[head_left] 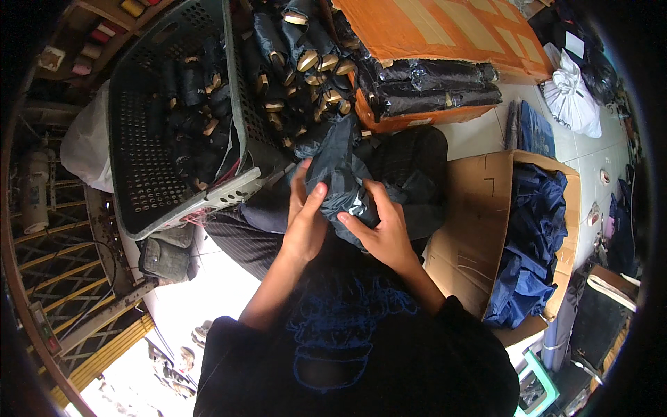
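Note:
In front of my chest, both hands grip a dark grey, crumpled cloth bundle (335, 163) made of thin, slightly shiny fabric. My left hand (306, 212) holds its left side, with the thumb on top and the fingers partly behind the cloth. On the lower right side, my right hand (379, 226) pinches the fabric between thumb and fingers. Whatever lies inside the bundle is hidden. Just beyond it is a heap of dark rolled cloth pieces with pale wooden ends (306, 62), perhaps folded umbrellas. More dark cloth (417, 170) lies to the right of my hands.
At the left stands a grey perforated plastic basket (237, 90) holding similar dark rolls. An orange-brown carton (431, 31) with black wrapped packs is at the far side. On the right, an open cardboard box (465, 229) contains blue fabric (528, 243). A white bag (571, 97) lies beyond.

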Demonstrator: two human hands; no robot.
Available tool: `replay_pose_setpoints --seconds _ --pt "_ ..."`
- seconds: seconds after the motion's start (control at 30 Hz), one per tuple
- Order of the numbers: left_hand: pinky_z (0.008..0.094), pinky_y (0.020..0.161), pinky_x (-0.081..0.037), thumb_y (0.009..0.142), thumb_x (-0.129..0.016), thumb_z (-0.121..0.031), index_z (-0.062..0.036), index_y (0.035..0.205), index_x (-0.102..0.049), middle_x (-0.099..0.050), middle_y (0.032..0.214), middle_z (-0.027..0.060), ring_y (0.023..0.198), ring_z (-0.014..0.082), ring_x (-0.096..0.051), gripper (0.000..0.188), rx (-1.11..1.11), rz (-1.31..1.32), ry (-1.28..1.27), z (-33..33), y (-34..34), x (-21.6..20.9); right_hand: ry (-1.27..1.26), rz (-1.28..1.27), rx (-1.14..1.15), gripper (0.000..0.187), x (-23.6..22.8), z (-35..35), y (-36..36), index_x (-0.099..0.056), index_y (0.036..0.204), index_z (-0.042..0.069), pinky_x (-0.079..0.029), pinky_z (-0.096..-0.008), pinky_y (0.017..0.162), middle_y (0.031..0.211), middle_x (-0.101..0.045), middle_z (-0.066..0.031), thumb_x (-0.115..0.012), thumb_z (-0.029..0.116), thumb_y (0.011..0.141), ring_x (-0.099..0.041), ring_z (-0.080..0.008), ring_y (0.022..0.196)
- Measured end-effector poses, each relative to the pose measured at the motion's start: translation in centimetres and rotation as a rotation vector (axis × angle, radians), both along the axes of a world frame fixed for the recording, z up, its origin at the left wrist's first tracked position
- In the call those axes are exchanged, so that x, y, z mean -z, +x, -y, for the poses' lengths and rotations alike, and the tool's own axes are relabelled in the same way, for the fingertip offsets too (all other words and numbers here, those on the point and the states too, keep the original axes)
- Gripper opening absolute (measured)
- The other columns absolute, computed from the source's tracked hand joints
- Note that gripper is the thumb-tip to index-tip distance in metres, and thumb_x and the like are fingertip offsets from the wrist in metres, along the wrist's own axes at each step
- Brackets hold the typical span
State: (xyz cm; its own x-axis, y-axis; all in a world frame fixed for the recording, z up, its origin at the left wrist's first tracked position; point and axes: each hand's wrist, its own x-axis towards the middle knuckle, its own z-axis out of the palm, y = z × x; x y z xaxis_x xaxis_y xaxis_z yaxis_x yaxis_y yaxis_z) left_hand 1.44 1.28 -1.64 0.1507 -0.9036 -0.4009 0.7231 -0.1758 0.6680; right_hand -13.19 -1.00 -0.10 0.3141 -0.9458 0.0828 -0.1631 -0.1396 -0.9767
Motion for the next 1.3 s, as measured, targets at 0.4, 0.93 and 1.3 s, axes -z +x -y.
replay_pose_setpoints --seconds 0.4,0.93,1.3 --pt "0.0292 0.091 -0.043 0.087 -0.067 -0.008 0.0029 0.115 -0.054 -0.064 0.107 0.0073 0.099 0.013 -0.058 0.033 0.052 0.262 -0.058 -1.6 -2.3 0.6 0.113 0.068 0.003 0.055 2.5 -0.3 -1.0 -0.042 0.128 -0.003 -0.047 -0.0373 0.088 0.109 -0.062 -0.0247 -0.063 0.027 0.087 -0.062 -0.0311 0.103" --pt "0.0317 0.087 -0.048 0.091 -0.064 -0.024 0.0021 0.11 -0.06 -0.066 0.104 0.0099 0.095 0.0177 -0.063 0.032 -0.03 0.087 -0.056 -0.6 -0.7 0.5 0.413 0.084 -0.038 0.039 0.7 -0.7 -0.1 -0.048 0.119 0.0 -0.046 -0.0392 0.074 0.09 -0.063 -0.0225 -0.046 0.032 0.096 -0.064 -0.0358 0.086" --pt "0.0314 0.084 -0.049 0.089 -0.066 -0.031 0.0004 0.11 -0.06 -0.067 0.102 0.01 0.092 0.0182 -0.063 0.038 -0.047 0.101 -0.128 -0.5 -1.6 0.3 0.302 0.022 -0.031 0.026 1.4 -0.8 -0.2 -0.054 0.102 -0.001 -0.044 -0.0333 0.066 0.08 -0.059 -0.0141 -0.055 0.024 0.093 -0.058 -0.0204 0.075"
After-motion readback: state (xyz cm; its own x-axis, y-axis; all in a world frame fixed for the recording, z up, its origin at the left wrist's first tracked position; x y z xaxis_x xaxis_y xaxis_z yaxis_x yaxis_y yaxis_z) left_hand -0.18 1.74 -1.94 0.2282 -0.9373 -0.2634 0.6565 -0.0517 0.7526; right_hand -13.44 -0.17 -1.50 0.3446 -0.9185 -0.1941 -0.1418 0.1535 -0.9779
